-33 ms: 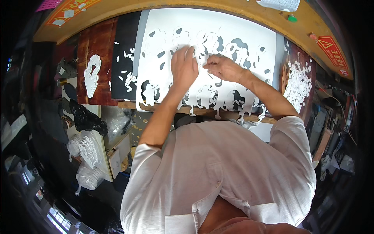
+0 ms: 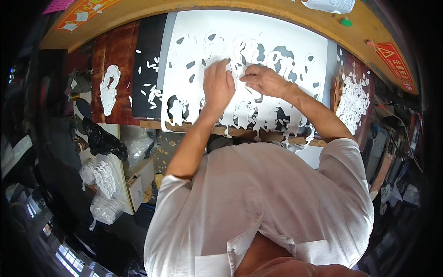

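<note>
A large white sheet [image 2: 194, 23] lies in front of me, cut through with rows of curvy outlines and small oval holes. My left hand [image 2: 218, 84] rests on its middle, fingers stretched forward over the cut-outs and back of the hand up. Just right of it, my right hand [image 2: 265, 81] is closed, with thumb and fingers drawn together at the sheet. What sits between those fingertips is hidden. Loose curvy white cut-outs [image 2: 243, 113] and ragged strips of the sheet hang along the near edge.
Small white oval scraps [image 2: 353, 99] are heaped on the right. More lie on a black mat [image 2: 146, 41] at left, beside a looped white cut-out [image 2: 108, 94] on a reddish-brown board. A yellow machine beam [image 2: 277, 10] with a green button [image 2: 346, 21] spans the far side.
My left hand has shifted slightly toward me on the sheet. The right hand stays nearly in place.
</note>
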The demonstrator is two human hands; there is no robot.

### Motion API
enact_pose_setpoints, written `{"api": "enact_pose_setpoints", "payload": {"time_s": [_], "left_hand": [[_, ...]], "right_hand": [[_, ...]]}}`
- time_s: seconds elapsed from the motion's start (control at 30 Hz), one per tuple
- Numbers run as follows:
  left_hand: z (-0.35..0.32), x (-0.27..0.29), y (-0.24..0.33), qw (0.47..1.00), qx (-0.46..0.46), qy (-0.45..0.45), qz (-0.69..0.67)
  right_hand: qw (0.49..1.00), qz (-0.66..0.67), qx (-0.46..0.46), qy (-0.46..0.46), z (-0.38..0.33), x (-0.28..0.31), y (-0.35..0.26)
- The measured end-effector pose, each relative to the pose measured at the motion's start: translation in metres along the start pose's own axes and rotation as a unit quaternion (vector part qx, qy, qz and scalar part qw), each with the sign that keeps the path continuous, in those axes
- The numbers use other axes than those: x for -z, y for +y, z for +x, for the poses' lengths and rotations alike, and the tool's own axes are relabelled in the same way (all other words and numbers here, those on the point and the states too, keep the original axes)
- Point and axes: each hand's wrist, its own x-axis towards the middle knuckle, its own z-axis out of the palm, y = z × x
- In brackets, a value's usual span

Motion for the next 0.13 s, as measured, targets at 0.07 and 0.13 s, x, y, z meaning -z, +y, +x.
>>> {"api": "enact_pose_setpoints", "payload": {"time_s": [0.07,0.13], "left_hand": [[-0.018,0.005,0.016,0.969,0.193,-0.086,-0.128],[-0.023,0.003,0.03,0.881,0.37,-0.121,-0.268]], "right_hand": [[1.0,0.014,-0.005,0.026,0.001,-0.003,0.0],[0.999,-0.009,-0.047,-0.018,0.006,-0.001,-0.001]]}}
